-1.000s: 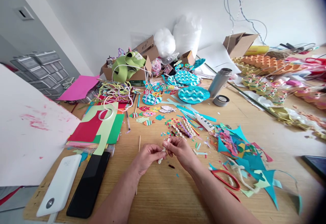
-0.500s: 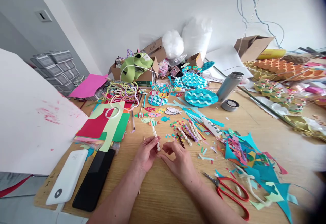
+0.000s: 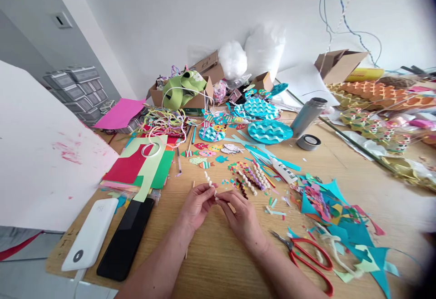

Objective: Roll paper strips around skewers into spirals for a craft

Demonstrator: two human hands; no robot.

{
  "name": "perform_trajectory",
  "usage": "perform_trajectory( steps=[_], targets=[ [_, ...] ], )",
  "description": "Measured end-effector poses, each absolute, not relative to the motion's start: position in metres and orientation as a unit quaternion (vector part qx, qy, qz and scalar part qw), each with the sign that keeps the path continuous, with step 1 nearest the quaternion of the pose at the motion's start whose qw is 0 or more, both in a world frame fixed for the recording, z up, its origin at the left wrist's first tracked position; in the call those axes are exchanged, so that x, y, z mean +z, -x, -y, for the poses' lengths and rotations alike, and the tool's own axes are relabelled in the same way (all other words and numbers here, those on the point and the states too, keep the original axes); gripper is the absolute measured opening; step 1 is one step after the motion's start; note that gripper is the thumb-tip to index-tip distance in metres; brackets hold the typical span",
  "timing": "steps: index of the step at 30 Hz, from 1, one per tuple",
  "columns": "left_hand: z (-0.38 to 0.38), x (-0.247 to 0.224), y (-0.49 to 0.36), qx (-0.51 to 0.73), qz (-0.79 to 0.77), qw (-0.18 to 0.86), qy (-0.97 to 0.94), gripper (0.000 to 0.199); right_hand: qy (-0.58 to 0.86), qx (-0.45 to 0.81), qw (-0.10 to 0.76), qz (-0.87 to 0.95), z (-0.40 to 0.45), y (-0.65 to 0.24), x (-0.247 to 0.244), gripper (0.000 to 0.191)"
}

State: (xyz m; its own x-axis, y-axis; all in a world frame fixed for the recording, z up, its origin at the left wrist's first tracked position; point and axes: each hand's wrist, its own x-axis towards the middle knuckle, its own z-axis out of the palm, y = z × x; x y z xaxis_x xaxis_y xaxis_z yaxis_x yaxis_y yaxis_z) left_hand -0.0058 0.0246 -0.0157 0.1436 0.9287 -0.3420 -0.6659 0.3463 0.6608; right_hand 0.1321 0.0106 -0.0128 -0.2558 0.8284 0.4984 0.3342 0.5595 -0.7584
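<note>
A white, coiled pipe-cleaner-like strip (image 3: 208, 178) points up and away from between my hands. My left hand (image 3: 199, 206) pinches it between thumb and fingers. My right hand (image 3: 240, 213) has its thumb and index finger closed on the strip's lower end, touching my left fingertips. Just beyond lie more twisted strips (image 3: 260, 176) in white, purple and brown, beside small paper dots. Colourful paper fish (image 3: 206, 153) rest farther back. A thin stick lies partly under my left hand.
Red-handled scissors (image 3: 311, 253) lie right of my right forearm, near blue paper scraps (image 3: 354, 226). A black phone (image 3: 126, 240) and white power bank (image 3: 90, 235) lie left. A steel bottle (image 3: 308, 117) and glue tube (image 3: 283, 170) stand and lie beyond.
My right thumb and index finger have come together on the lower end of the white strip, closer to my left hand. The strip's top leans slightly more to the left.
</note>
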Motion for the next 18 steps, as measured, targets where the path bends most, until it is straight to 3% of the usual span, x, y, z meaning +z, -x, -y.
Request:
perform_trajectory(
  steps=[18],
  targets=[
    [-0.025, -0.011, 0.012, 0.513, -0.375, 0.736, -0.233, 0.022, 0.357, 0.332, 0.466, 0.738, -0.015, -0.139, -0.001, 0.013]
  ],
)
